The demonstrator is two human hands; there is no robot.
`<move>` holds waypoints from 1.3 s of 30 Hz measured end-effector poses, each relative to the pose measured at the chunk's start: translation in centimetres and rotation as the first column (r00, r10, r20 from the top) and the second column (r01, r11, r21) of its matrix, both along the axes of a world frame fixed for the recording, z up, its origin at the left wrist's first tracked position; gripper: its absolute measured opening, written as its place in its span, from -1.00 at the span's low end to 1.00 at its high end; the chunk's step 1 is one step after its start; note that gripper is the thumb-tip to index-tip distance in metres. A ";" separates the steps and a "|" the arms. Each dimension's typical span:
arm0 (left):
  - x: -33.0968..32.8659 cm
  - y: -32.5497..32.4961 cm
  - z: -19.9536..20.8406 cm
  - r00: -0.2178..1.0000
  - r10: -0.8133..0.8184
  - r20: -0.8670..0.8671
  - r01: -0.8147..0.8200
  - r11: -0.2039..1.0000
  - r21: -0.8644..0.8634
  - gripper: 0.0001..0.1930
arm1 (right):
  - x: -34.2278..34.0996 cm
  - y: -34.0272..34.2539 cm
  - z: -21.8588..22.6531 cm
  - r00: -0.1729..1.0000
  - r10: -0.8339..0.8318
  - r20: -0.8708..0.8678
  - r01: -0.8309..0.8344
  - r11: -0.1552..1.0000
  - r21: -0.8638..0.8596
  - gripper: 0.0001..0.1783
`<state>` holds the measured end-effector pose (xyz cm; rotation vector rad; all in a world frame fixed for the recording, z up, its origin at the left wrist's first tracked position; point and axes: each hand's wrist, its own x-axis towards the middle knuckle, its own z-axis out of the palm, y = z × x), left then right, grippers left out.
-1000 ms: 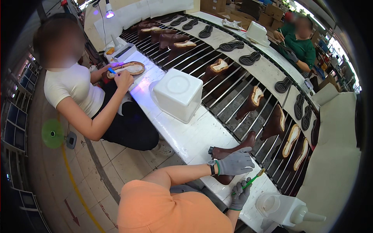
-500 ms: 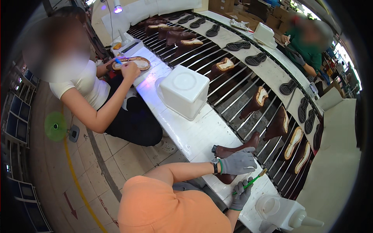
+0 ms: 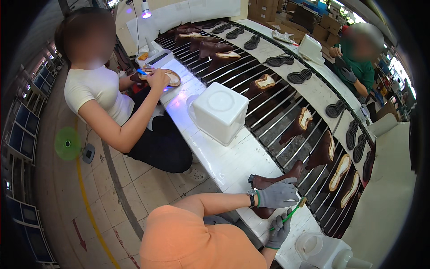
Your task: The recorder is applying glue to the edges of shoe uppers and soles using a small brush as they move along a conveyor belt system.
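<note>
My left hand (image 3: 278, 193), in a grey glove, lies over a dark brown boot (image 3: 264, 181) on the white table, its fingers bent around it. The boot's shaft end reaches onto the metal bars, and more of the brown leather shows below my wrist. Closed around the green handle of a small brush (image 3: 289, 216) is my gloved right hand (image 3: 280, 231). The brush's tan bristles point up and away, just right of my left fingertips. Between bristles and boot I see no clear contact.
A white square container (image 3: 221, 112) stands left on the table (image 3: 215, 159); a white bottle with a nozzle (image 3: 329, 253) is near right. Brown boots, soles up, lie along the bar rack (image 3: 277, 121). Black outsoles (image 3: 299, 76) line the strip behind. One co-worker (image 3: 103, 96) brushes a sole; another (image 3: 358, 67) works across.
The whole view has shifted slightly. My hands keep nearly the same places on the boot and brush. The left co-worker's hand has moved along the sole; the far co-worker's dark piece is raised.
</note>
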<state>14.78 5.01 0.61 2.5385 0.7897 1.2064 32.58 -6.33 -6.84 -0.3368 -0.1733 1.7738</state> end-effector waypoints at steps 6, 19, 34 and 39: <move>-0.9 0.4 1.2 1.000 -0.017 0.003 0.017 1.000 0.023 -0.92 | -0.6 -0.2 0.5 0.994 -0.011 0.107 0.011 1.000 0.000 -0.60; -3.3 1.5 2.6 0.859 0.206 -0.469 -0.501 0.528 -0.686 -0.18 | 5.6 -7.7 11.3 0.202 0.020 0.979 0.490 0.863 -0.119 -0.75; -6.0 -1.1 1.1 0.715 0.496 0.493 0.073 0.648 -0.758 -0.41 | 8.6 -9.7 11.6 -0.676 0.396 0.621 0.568 0.817 0.097 -0.72; -7.0 -6.5 -0.9 0.958 0.283 0.038 -0.221 0.820 -0.529 -0.36 | 9.1 -9.2 11.0 -0.759 0.427 0.492 0.527 0.846 0.078 -0.74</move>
